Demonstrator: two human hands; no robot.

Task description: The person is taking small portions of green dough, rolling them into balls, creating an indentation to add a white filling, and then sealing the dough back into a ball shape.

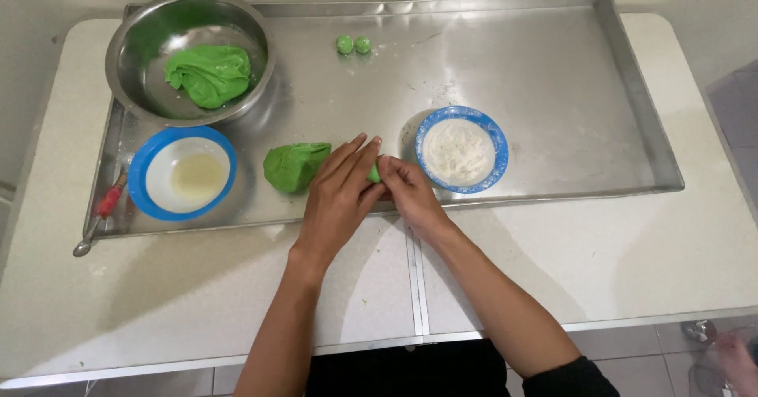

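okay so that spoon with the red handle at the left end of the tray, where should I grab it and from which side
Probably by the red handle, from above at the tray's left edge. The spoon lies slanted over the rim, bowl end down on the table, with the blue-rimmed bowl crowding its right.

I see my left hand (338, 195) and right hand (407, 195) bare, no rings. A dark sleeve (572, 377) covers my right upper arm, nearer me than the steel tray (553, 89).

Head view, steeply down, probably close.
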